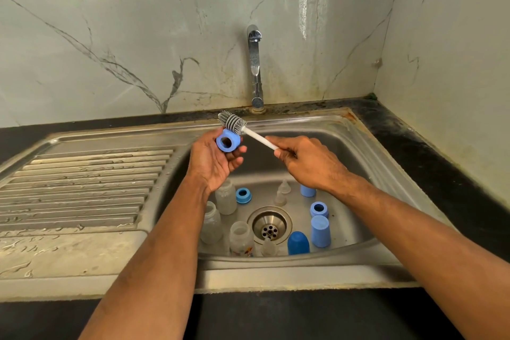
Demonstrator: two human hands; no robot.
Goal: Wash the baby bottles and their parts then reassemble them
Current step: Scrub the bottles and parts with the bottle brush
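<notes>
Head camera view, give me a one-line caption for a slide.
Left hand holds a blue bottle ring while right hand scrubs it with a bottle brush over the sink.
</notes>
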